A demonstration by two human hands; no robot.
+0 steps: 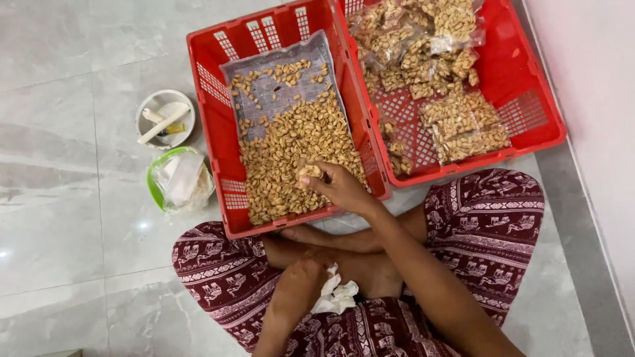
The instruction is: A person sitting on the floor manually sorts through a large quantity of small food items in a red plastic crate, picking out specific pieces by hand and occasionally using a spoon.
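The right hand [337, 187] is reaching into the left red plastic lattice crate [210, 59], its fingers [311, 173] bunched together and pinching a small clump of pale brown shelled peanuts [291, 155] lifted from the heap lying on a grey liner sheet [281, 82]. The left hand [301, 274] is resting on the lap at six o'clock, closing loosely on crumpled clear plastic bags [336, 296]. At two o'clock, a second red lattice crate [529, 86] is holding sealed clear packets of peanuts [463, 125]. At nine o'clock, a white round bowl [165, 119] and a green-rimmed bowl [180, 180] are sitting on the grey marble floor [59, 198].
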